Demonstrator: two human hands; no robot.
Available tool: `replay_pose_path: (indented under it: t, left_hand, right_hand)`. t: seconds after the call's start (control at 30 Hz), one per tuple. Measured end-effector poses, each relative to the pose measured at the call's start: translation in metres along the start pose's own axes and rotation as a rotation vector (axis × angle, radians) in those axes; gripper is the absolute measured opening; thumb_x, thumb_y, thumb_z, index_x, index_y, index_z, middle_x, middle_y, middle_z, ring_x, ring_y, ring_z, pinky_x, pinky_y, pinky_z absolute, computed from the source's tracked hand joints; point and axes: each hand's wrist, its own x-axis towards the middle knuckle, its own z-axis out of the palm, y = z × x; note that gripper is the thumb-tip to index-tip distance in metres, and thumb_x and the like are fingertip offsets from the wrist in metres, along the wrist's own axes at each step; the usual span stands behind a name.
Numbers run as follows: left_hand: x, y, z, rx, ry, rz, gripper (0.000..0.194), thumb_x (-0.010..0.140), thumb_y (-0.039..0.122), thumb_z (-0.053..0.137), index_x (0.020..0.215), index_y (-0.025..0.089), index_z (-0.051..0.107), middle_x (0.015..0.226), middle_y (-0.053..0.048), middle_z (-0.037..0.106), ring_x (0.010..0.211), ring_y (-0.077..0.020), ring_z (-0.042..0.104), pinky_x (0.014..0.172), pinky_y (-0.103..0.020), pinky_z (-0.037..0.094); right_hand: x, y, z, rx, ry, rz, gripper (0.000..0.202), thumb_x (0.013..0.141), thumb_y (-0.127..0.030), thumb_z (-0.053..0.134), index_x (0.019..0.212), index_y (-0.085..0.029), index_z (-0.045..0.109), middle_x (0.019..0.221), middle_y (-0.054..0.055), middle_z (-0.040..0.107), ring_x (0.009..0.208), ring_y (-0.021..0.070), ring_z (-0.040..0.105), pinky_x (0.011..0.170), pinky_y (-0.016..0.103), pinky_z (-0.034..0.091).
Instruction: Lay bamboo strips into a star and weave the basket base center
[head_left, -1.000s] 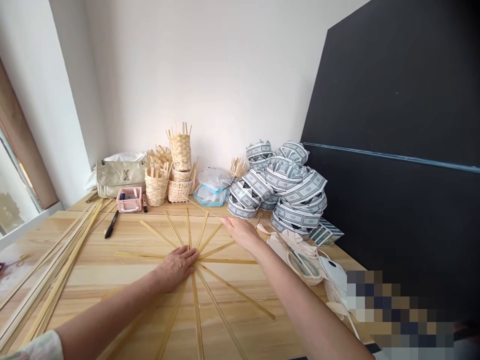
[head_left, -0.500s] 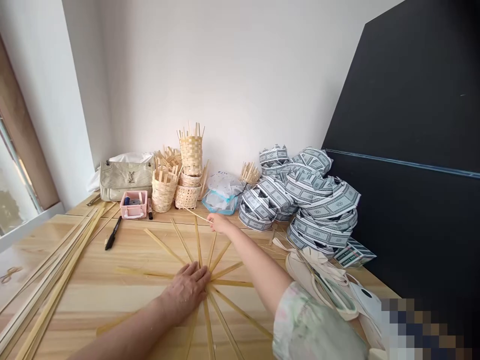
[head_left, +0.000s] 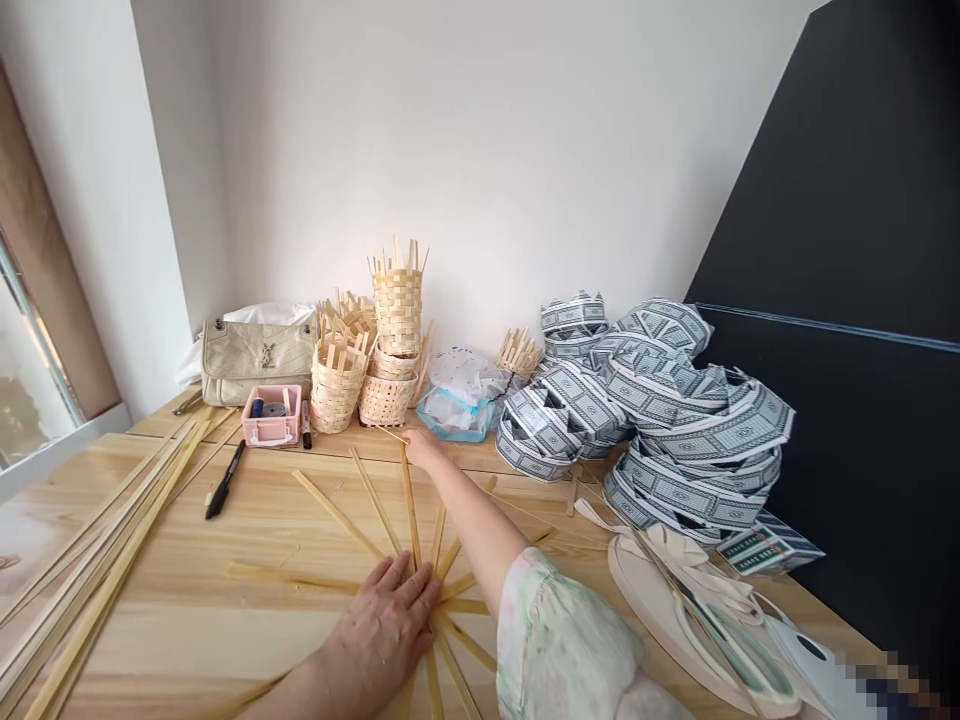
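Flat bamboo strips [head_left: 409, 492] radiate like spokes across the wooden tabletop. Over their crossing point lies my left hand [head_left: 397, 612], palm down with fingers stretched out, so the centre is hidden. My right hand [head_left: 421, 450] reaches out past the far strip ends, its fingers pinched on a thin bamboo strip [head_left: 390, 433]. A short end of that strip sticks out to the left; the rest is hard to make out. My right forearm and sleeve cover part of the strips on the right.
Woven baskets [head_left: 397, 310] stand by the wall, beside a handbag [head_left: 255, 365] and a pink box [head_left: 271, 425]. A black pen [head_left: 225, 480] and long bamboo strips [head_left: 127, 540] lie left. Patterned bands [head_left: 690, 430] are piled at right near a black panel [head_left: 847, 430].
My right hand has moved left, still pinching the thin strip, and the sleeve came with it. My left hand stays on the crossing. The view has shifted slightly.
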Motion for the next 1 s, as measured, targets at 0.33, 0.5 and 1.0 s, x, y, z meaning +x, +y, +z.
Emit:
replay_pose_path:
  t: [0.33, 0.5, 1.0]
  left_hand:
    - [0.000, 0.001, -0.004, -0.015, -0.008, 0.014, 0.042, 0.087, 0.033, 0.038, 0.126, 0.020, 0.040, 0.129, -0.006, 0.045, 0.120, -0.0283, 0.036, 0.099, -0.044, 0.029]
    - [-0.001, 0.001, -0.003, -0.024, -0.005, 0.016, 0.042, 0.087, 0.034, 0.037, 0.126, 0.019, 0.039, 0.129, -0.006, 0.045, 0.121, -0.0289, 0.034, 0.099, -0.045, 0.028]
    - [-0.001, 0.001, 0.000, -0.006, 0.019, 0.008, 0.042, 0.087, 0.033, 0.036, 0.127, 0.019, 0.039, 0.129, -0.006, 0.045, 0.119, -0.0281, 0.036, 0.097, -0.044, 0.030]
  right_hand:
    - [0.011, -0.008, 0.000, 0.035, 0.021, 0.069, 0.028, 0.084, -0.031, 0.048, 0.109, -0.017, 0.050, 0.110, 0.007, 0.052, 0.093, 0.0178, 0.053, 0.078, 0.038, 0.046]
    - [0.013, -0.007, -0.011, 0.201, 0.035, 0.128, 0.029, 0.084, -0.031, 0.048, 0.110, -0.016, 0.050, 0.111, 0.007, 0.051, 0.093, 0.0182, 0.053, 0.078, 0.039, 0.046]
    - [-0.005, 0.009, -0.048, 0.896, -0.328, 0.149, 0.013, 0.080, -0.013, 0.044, 0.091, -0.017, 0.049, 0.083, 0.006, 0.064, 0.063, 0.0095, 0.062, 0.033, 0.011, 0.024]
